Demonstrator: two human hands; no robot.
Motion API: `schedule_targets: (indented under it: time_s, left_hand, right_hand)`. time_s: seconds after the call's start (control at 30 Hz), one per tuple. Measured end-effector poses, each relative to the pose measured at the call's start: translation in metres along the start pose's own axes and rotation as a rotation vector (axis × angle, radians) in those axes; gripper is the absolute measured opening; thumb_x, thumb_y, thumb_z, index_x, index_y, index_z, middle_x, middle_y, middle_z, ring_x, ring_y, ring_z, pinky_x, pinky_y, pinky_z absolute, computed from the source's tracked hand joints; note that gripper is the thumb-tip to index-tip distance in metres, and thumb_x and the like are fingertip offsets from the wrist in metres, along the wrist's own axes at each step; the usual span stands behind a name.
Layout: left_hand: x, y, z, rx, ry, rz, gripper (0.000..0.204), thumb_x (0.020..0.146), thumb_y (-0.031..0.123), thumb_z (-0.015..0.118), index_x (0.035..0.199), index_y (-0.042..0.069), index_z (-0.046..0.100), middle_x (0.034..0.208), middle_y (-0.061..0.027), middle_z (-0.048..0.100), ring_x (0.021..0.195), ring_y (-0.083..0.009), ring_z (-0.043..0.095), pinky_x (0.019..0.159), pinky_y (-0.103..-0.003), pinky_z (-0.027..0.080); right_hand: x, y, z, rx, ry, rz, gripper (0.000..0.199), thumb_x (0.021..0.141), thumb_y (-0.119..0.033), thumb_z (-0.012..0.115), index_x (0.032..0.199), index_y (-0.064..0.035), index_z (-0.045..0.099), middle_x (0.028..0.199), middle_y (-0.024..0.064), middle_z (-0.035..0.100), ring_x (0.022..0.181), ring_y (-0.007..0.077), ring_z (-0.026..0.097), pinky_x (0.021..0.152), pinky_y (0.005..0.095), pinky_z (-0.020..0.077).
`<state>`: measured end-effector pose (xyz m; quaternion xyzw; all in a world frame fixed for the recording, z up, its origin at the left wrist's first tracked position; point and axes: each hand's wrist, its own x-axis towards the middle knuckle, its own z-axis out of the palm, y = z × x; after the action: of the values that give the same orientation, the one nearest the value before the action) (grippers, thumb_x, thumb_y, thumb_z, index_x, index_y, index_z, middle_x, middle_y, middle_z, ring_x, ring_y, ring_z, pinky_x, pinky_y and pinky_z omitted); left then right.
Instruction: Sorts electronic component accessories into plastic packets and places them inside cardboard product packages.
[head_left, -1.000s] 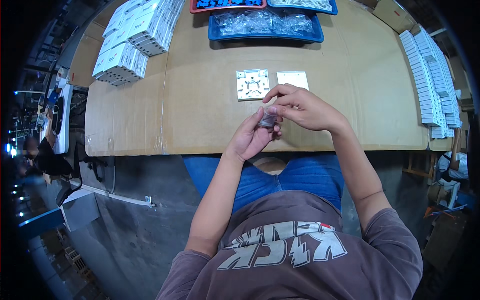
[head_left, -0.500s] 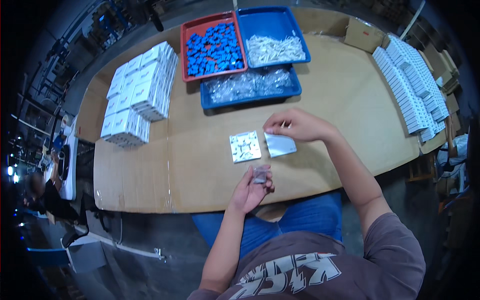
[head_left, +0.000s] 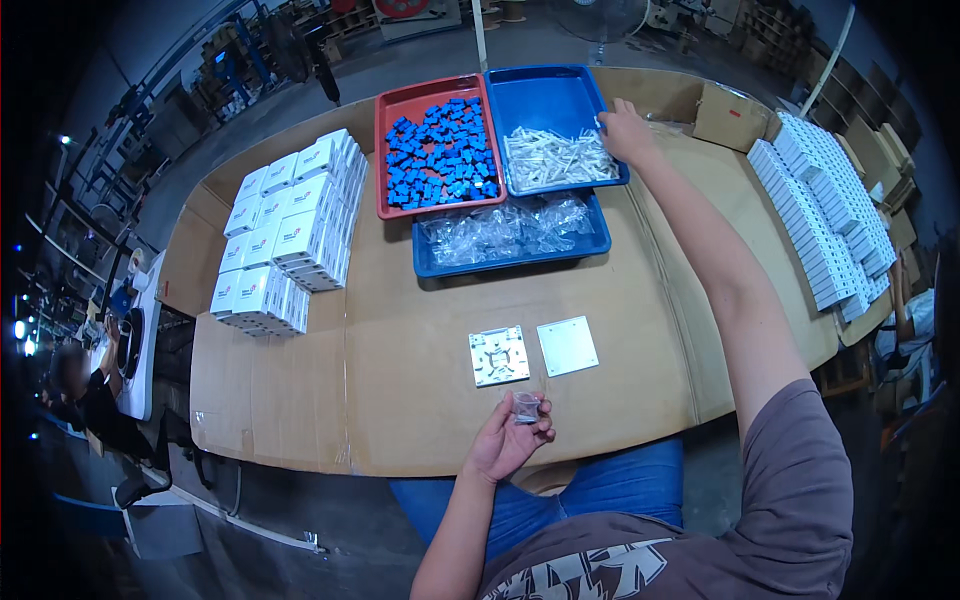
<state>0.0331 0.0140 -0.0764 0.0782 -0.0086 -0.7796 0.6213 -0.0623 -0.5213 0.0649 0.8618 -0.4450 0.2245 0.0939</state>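
My left hand (head_left: 507, 437) is closed around a small clear plastic packet (head_left: 526, 407) near the table's front edge. What the packet contains is too small to make out. My right hand (head_left: 625, 132) is stretched to the far right rim of a blue tray (head_left: 540, 90) that holds a heap of thin white pieces (head_left: 555, 158). Its fingers are drawn together at the rim, and anything between them is hidden. In front of my left hand lie a square white frame plate (head_left: 498, 356) with cut-out details and, to its right, a plain square white panel (head_left: 568, 346), flat and apart.
A red tray (head_left: 392, 195) of small blue parts stands left of the blue tray. Beneath both, a lower blue tray (head_left: 500, 265) holds clear plastic bags. White boxes (head_left: 285, 230) are stacked at left, more white stacks (head_left: 820, 220) at right. Someone sits at far left.
My right hand has left the white panel, which now lies flat, and reached up and away to the blue tray. My left hand still holds the packet. The view has tilted upward.
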Motion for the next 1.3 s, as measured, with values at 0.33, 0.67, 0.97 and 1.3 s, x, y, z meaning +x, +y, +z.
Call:
schedule_targets:
  time_s: [0.33, 0.67, 0.97, 1.3]
  left_hand:
    - [0.002, 0.002, 0.004, -0.023, 0.017, -0.053, 0.048, 0.111, 0.045, 0.041, 0.127, 0.003, 0.060, 0.119, -0.0112, 0.061, 0.099, -0.0222, 0.061, 0.096, -0.039, 0.048]
    - [0.004, 0.004, 0.006, -0.012, 0.029, -0.052, 0.049, 0.111, 0.045, 0.041, 0.128, 0.003, 0.059, 0.120, -0.0124, 0.061, 0.099, -0.0227, 0.061, 0.096, -0.040, 0.049]
    - [-0.001, 0.000, 0.006, 0.011, 0.024, -0.042, 0.050, 0.111, 0.045, 0.041, 0.133, 0.002, 0.056, 0.122, -0.0116, 0.062, 0.099, -0.0227, 0.062, 0.095, -0.040, 0.049]
    - [0.003, -0.002, -0.002, 0.060, -0.015, 0.017, 0.057, 0.111, 0.042, 0.041, 0.147, -0.002, 0.047, 0.123, -0.0094, 0.063, 0.099, -0.0205, 0.061, 0.095, -0.038, 0.050]
  right_hand:
    - [0.027, 0.002, 0.043, 0.002, 0.026, 0.034, 0.018, 0.089, -0.022, 0.074, 0.099, -0.0078, 0.079, 0.162, 0.0209, 0.038, 0.156, 0.0397, 0.023, 0.125, 0.0538, 0.0267]
    - [0.031, 0.006, 0.051, 0.147, 0.084, 0.113, 0.019, 0.084, -0.025, 0.081, 0.093, -0.0084, 0.079, 0.157, 0.0193, 0.047, 0.153, 0.0398, 0.030, 0.124, 0.0520, 0.0284]
    - [0.001, -0.033, 0.012, 0.621, 0.551, 0.110, 0.017, 0.088, -0.022, 0.080, 0.093, -0.0054, 0.077, 0.136, 0.0142, 0.065, 0.127, 0.0312, 0.059, 0.104, 0.0407, 0.0480]
    - [-0.196, -0.096, -0.073, 1.355, -0.150, 0.222, 0.014, 0.093, -0.012, 0.077, 0.102, -0.0012, 0.074, 0.087, -0.0011, 0.070, 0.080, 0.0056, 0.061, 0.070, 0.0225, 0.0479]
